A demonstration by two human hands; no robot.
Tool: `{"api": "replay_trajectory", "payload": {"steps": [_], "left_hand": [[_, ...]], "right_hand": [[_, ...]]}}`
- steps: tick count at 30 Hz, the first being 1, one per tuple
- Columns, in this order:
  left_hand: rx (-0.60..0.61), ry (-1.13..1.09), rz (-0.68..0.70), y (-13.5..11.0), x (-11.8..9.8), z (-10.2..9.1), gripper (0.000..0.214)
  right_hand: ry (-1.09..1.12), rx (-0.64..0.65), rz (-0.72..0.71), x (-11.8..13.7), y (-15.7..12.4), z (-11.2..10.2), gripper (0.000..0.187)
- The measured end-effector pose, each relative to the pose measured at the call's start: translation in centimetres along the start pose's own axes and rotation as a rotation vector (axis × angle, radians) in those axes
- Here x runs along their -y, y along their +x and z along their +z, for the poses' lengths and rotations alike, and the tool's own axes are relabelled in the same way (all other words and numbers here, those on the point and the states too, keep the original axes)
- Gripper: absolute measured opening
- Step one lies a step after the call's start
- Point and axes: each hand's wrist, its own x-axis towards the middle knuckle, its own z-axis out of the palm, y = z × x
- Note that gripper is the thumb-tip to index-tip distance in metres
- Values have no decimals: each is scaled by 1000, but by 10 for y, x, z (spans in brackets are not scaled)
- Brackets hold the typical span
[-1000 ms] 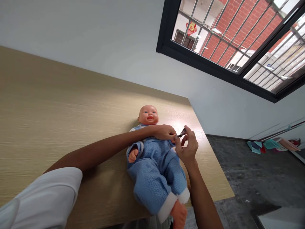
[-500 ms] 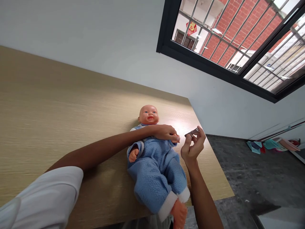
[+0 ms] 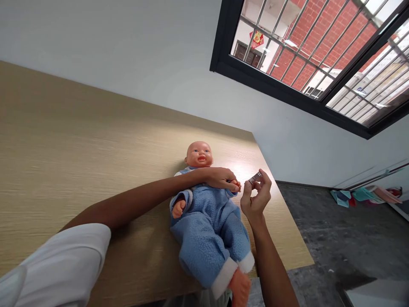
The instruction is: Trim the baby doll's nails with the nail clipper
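Note:
A baby doll (image 3: 207,226) in a fleecy blue outfit with white cuffs lies on its back, its head toward the wall. My left hand (image 3: 220,176) reaches across its chest and is closed around the doll's hand (image 3: 237,184), whose small fingertips poke out. Just to the right, my right hand (image 3: 258,199) pinches a shiny metal nail clipper (image 3: 255,177) between thumb and fingers. The clipper's left end is close to the doll's fingertips; whether they touch, I cannot tell. The doll's other hand (image 3: 178,208) rests free by its side.
The doll lies on a light wooden table (image 3: 79,140), with its feet at the front edge. Behind the table is a pale wall with a dark-framed, barred window (image 3: 287,91). On the grey floor (image 3: 319,221) at right, colourful items (image 3: 367,194) lie by the wall.
My right hand has shifted slightly left with the nail clipper, closer to the doll's fingers. More of those fingers shows beyond my left hand, which stays nearly still.

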Motion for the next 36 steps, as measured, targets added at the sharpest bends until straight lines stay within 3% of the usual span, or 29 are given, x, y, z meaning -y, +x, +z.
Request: {"api": "replay_trajectory", "payload": {"steps": [5, 17, 31, 36], "left_hand": [[17, 37, 10, 1, 4, 0, 57], [-78, -80, 26, 0, 3, 5, 51], [-71, -97, 46, 0, 6, 4, 49], [-31, -56, 42, 0, 2, 2, 52]], "right_hand": [[12, 83, -130, -3, -4, 1, 51], [70, -15, 82, -3, -3, -1, 47], [39, 47, 41, -1, -2, -1, 48], [35, 72, -44, 1, -1, 0, 47]]}}
